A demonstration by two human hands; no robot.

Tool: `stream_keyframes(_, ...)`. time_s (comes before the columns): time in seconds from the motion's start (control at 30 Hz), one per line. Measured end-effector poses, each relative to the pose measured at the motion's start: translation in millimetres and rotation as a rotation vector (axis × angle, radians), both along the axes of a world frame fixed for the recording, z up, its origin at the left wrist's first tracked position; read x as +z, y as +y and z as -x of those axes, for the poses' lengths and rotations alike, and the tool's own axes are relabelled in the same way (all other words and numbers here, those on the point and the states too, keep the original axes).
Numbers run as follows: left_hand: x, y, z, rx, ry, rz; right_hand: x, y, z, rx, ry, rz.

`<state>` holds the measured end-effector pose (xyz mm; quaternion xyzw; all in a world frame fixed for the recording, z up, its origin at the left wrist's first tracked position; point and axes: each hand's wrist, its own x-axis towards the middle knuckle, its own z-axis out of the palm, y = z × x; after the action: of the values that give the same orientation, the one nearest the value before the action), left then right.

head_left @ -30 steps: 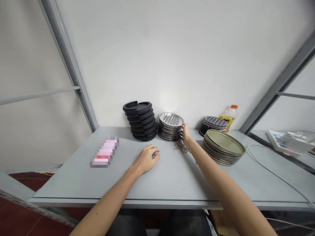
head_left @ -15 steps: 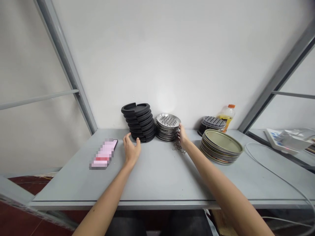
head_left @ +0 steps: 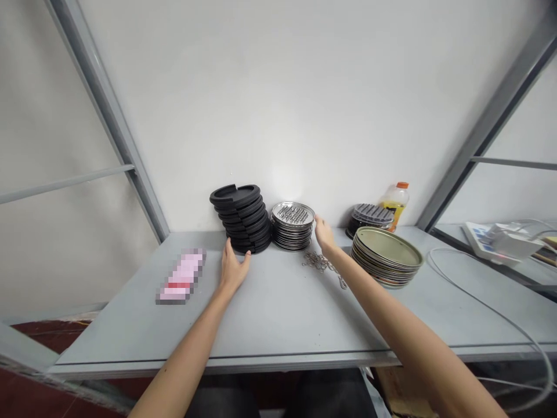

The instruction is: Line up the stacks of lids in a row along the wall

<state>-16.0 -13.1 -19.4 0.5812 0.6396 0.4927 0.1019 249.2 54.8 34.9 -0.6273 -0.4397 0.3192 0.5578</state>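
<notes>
Resting my left hand [head_left: 232, 268] open on the worktop [head_left: 278, 313], fingertips touching the base of the black ring stack [head_left: 243, 218] just ahead of it; nothing gripped. My right hand [head_left: 324, 235] is open too, fingers against the right edge of the perforated metal disc stack [head_left: 292, 225], holding nothing. Small wire clip pile [head_left: 319, 262] sits just behind my right wrist. Gold lid stack [head_left: 385, 255] is right of that hand, dark grille stack [head_left: 369, 217] and orange-capped bottle [head_left: 395, 201] beyond it. Pink object [head_left: 180, 277], blurred, lies left of my left hand.
</notes>
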Motion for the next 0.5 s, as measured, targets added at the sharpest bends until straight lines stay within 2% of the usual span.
stream_keyframes(0.13, -3.4, 2, 2, 0.007, 0.038, -0.028, 29.5, -6, -21, 0.028, -0.085, -0.084)
stream_keyframes(0.2, -4.9, 2, 2, 0.012, 0.068, -0.052, 45.2, -7, -39, 0.088, -0.135, -0.123)
stream_keyframes(0.23, -5.4, 2, 2, 0.014, 0.085, -0.058, 51.8, -6, -51, 0.134, -0.184, -0.142)
stream_keyframes(0.3, -5.8, 2, 2, 0.018, 0.111, -0.06, 61.1, -4, -78, 0.205, -0.432, -0.192)
stream_keyframes(0.4, -5.2, 1, 2, 0.034, 0.117, -0.058, 64.2, -1, -124, 0.041, -0.772, -0.177)
stream_keyframes(0.5, -4.7, 1, 2, 0.049, 0.115, -0.056, 59.7, 0, -168, -0.13, -0.779, -0.092)
